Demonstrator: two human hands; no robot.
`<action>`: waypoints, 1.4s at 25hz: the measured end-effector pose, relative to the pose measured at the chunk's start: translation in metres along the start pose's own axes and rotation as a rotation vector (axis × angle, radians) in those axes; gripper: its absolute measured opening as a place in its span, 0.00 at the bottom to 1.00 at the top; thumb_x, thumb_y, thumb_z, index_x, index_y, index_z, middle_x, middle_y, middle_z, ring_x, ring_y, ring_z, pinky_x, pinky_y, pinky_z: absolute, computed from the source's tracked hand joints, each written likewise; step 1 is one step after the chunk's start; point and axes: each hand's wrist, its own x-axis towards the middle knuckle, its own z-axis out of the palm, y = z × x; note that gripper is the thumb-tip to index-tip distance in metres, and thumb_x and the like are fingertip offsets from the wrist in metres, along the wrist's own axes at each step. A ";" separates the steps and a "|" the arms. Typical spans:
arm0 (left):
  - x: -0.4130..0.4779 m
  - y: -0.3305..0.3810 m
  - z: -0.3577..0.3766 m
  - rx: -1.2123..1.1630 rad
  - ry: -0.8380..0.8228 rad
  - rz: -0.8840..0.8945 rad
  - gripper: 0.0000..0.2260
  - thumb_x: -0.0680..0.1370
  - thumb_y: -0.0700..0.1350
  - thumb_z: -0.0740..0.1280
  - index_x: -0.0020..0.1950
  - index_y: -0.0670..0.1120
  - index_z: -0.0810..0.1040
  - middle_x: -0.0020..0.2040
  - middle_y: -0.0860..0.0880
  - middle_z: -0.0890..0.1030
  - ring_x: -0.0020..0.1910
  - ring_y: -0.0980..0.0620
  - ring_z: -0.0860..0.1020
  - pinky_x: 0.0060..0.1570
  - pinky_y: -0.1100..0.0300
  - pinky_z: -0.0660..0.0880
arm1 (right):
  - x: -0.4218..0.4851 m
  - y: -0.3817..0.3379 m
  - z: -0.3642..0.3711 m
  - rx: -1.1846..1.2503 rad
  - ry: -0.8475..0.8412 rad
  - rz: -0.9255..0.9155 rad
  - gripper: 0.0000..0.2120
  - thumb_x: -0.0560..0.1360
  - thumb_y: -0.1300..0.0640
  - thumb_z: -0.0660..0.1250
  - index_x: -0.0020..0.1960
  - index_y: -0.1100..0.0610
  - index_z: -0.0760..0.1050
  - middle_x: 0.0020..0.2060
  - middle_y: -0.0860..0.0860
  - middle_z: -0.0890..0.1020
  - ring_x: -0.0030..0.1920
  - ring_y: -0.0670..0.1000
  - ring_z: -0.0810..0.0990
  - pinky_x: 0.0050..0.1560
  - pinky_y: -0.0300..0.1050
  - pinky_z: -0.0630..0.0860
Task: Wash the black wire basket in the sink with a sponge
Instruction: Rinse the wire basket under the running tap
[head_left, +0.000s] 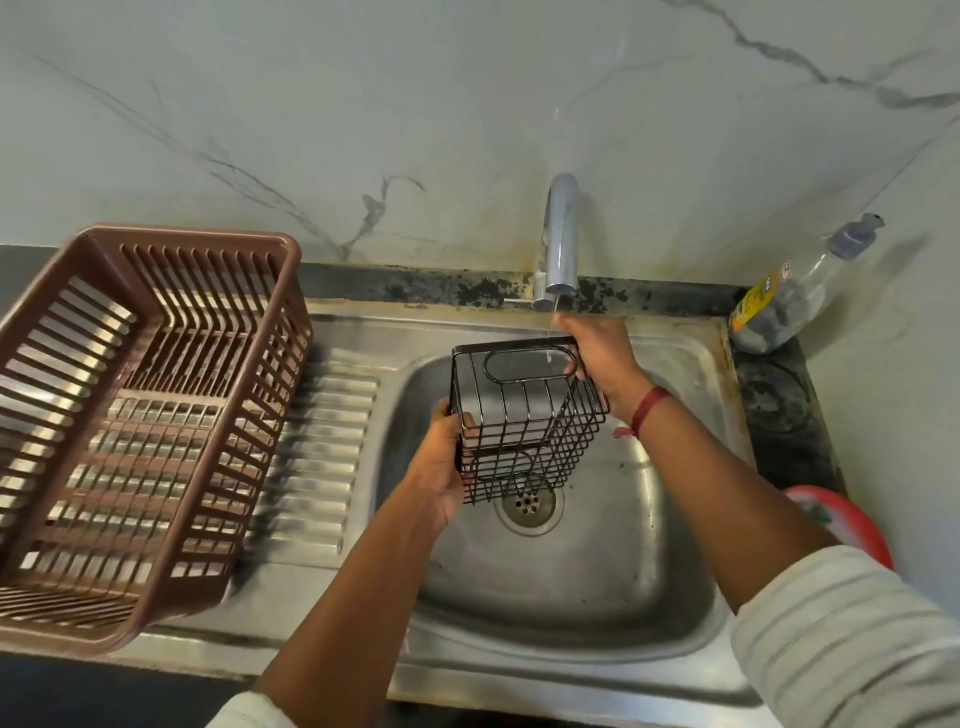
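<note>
Head cam: my left hand (441, 467) and right hand (597, 358) both have fingers (575, 368) curled round the black wire basket (524, 426), tilted above the sink (571, 582) under the tap (562, 244) trickle. Best to turn it slowly so every wire gets wet.

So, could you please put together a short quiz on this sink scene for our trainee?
1. True or false: the left hand and the right hand both grip the black wire basket above the sink.
2. What stands to the left of the basket? A) a brown slatted crate; B) a frying pan; C) a kettle.
3. Fill in: water runs from the ___.
Key: 1 true; 2 A; 3 tap.
</note>
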 end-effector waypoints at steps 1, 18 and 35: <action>0.000 0.001 -0.004 -0.015 -0.012 0.004 0.22 0.71 0.47 0.69 0.64 0.46 0.74 0.59 0.37 0.80 0.56 0.37 0.80 0.53 0.37 0.82 | 0.001 0.001 0.001 -0.002 0.016 0.004 0.15 0.78 0.54 0.67 0.51 0.67 0.81 0.42 0.62 0.83 0.37 0.53 0.79 0.37 0.41 0.76; -0.035 -0.003 0.046 0.945 0.478 0.528 0.38 0.77 0.57 0.71 0.81 0.46 0.59 0.78 0.38 0.63 0.76 0.37 0.60 0.71 0.44 0.64 | -0.004 -0.009 0.037 -0.067 0.100 -0.025 0.22 0.80 0.42 0.60 0.32 0.52 0.71 0.28 0.47 0.73 0.31 0.50 0.71 0.39 0.48 0.68; -0.024 0.046 0.056 0.637 0.539 0.138 0.48 0.52 0.53 0.70 0.73 0.54 0.60 0.64 0.42 0.63 0.64 0.39 0.65 0.64 0.39 0.72 | -0.021 0.004 0.044 -0.292 -0.328 -0.365 0.29 0.79 0.35 0.40 0.70 0.45 0.69 0.69 0.49 0.72 0.70 0.50 0.68 0.71 0.53 0.63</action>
